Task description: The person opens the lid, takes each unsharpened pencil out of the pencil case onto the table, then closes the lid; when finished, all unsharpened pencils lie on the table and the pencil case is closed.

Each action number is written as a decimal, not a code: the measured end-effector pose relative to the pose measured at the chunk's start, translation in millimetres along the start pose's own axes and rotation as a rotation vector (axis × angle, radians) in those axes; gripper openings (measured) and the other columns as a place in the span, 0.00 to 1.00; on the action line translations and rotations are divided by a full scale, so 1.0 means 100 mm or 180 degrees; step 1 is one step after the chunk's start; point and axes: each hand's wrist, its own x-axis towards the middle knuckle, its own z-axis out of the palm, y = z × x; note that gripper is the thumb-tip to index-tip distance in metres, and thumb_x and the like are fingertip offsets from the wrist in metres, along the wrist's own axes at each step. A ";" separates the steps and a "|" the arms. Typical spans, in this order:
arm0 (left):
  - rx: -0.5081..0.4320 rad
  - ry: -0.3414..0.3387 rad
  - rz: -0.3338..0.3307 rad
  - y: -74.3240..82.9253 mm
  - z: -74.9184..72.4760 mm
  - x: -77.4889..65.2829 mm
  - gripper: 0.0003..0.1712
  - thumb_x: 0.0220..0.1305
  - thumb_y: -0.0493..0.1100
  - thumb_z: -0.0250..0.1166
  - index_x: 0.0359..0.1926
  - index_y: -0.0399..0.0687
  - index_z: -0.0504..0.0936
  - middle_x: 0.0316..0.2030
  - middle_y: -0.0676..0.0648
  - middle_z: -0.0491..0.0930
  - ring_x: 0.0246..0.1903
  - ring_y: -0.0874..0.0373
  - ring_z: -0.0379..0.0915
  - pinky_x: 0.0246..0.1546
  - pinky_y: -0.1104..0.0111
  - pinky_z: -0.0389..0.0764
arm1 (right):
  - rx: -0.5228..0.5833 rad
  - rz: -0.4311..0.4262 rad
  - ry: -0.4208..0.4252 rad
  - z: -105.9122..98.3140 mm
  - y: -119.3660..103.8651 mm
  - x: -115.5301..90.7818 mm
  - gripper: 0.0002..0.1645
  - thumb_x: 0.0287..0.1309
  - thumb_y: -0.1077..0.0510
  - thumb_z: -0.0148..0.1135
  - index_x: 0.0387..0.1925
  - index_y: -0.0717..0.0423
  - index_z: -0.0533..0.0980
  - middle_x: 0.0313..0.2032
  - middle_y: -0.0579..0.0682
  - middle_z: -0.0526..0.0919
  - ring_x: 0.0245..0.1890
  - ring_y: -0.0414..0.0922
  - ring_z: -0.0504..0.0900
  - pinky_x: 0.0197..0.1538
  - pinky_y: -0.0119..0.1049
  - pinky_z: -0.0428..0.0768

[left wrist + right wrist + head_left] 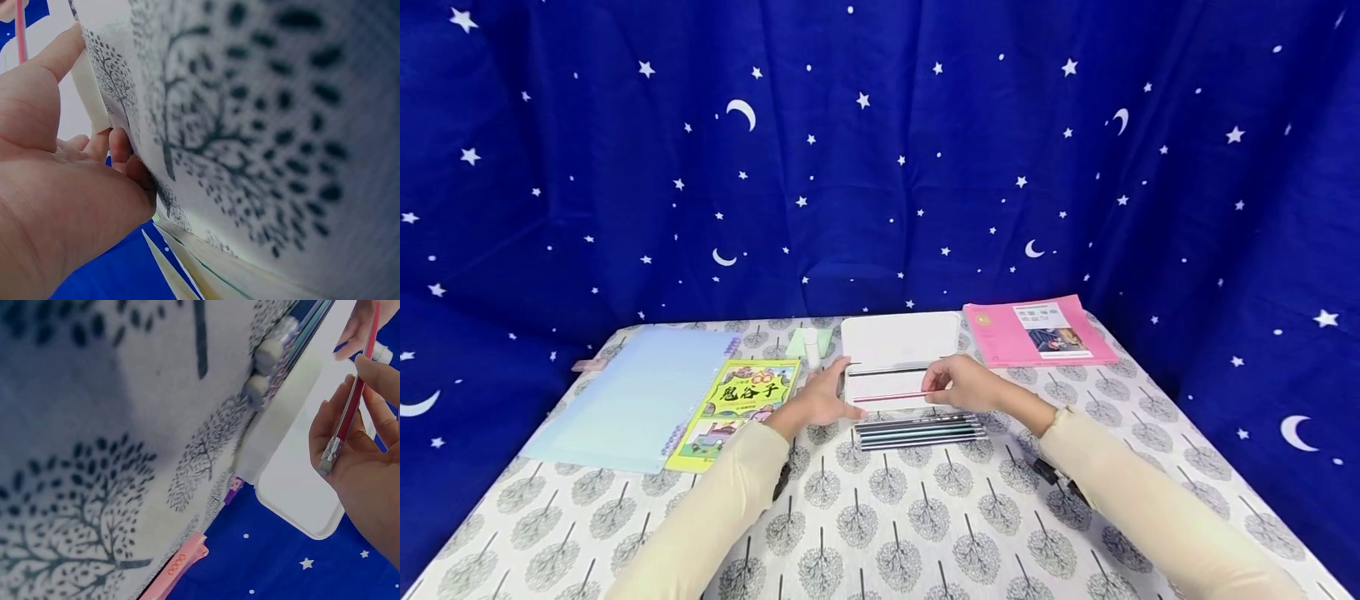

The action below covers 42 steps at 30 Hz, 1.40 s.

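A white pencil case (901,342) lies with its lid raised at the back of the table. My right hand (962,383) pinches a red pencil (352,409) over the case's tray; its metal band and eraser end show near the palm in the right wrist view. On the case's left end, my left hand (822,398) holds the case, thumb at the front corner and fingers toward the back. One dark pencil (868,372) lies along the tray's back edge. In front of the case, several dark and green pencils (917,433) lie side by side.
Left of the case are a yellow book (707,425), a pale blue folder (625,400), a white glue-stick-like tube (812,348) and a green paper piece (797,343). A pink book (992,337) lies at right. A starry blue curtain (880,167) hangs behind the table.
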 end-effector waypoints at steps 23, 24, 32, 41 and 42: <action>0.0001 -0.0012 0.0037 0.02 0.00 -0.01 0.65 0.48 0.54 0.78 0.79 0.54 0.46 0.76 0.43 0.52 0.74 0.35 0.41 0.66 0.32 0.52 | 0.0160 -0.0052 -0.0156 0.16 -0.20 -0.50 0.06 0.56 0.67 0.69 0.30 0.55 0.80 0.23 0.40 0.78 0.23 0.36 0.74 0.28 0.29 0.77; -0.0002 -0.0011 0.0035 0.02 0.00 -0.01 0.65 0.48 0.54 0.78 0.79 0.54 0.46 0.76 0.43 0.52 0.74 0.35 0.41 0.66 0.32 0.52 | 0.0142 -0.0057 -0.0151 0.18 -0.20 -0.50 0.06 0.55 0.67 0.69 0.30 0.54 0.80 0.22 0.40 0.78 0.23 0.35 0.73 0.28 0.28 0.77; -0.0049 0.0000 0.0019 0.03 0.00 -0.01 0.65 0.48 0.54 0.78 0.79 0.55 0.46 0.76 0.44 0.52 0.74 0.36 0.41 0.66 0.32 0.52 | -0.0091 0.0026 -0.0086 0.24 -0.24 -0.54 0.08 0.55 0.67 0.69 0.28 0.52 0.79 0.20 0.38 0.74 0.21 0.33 0.68 0.26 0.27 0.70; -0.0086 -0.0008 0.0024 0.02 -0.01 -0.02 0.65 0.48 0.53 0.78 0.79 0.54 0.46 0.77 0.44 0.51 0.74 0.35 0.39 0.66 0.31 0.50 | -0.0135 0.0069 -0.0012 0.30 -0.27 -0.55 0.09 0.52 0.69 0.69 0.27 0.54 0.80 0.22 0.39 0.77 0.22 0.36 0.72 0.27 0.27 0.75; -0.0080 -0.0007 0.0026 0.02 -0.01 -0.02 0.65 0.48 0.53 0.78 0.79 0.54 0.46 0.76 0.44 0.51 0.74 0.35 0.39 0.66 0.31 0.50 | -0.0142 0.0076 0.0006 0.30 -0.28 -0.55 0.09 0.51 0.69 0.70 0.26 0.53 0.80 0.22 0.39 0.77 0.22 0.36 0.73 0.27 0.27 0.76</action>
